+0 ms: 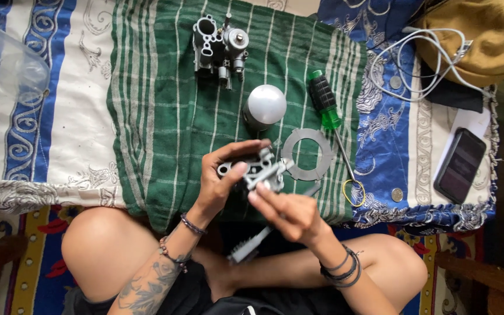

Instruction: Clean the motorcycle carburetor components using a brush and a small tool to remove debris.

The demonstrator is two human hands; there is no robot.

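Small cast-metal part (261, 172), grey, lumpy w/ round bores, held over a green striped cloth (164, 116) above the lap. Left hand (220, 178) has fingers curled round it, thumb on top; right hand (290, 213) pinches its lower edge and also grips a grey toothbrush (249, 245). Around: 1 bigger metal body (220, 44) w/ ports, 1 smooth dome (265, 105), 1 flat ring gasket (307, 154), 1 green-handled screwdriver (325, 102), 1 yellow band (354, 192), 2 coins (397, 194), 1 dark phone (461, 165), white cable (421, 58).
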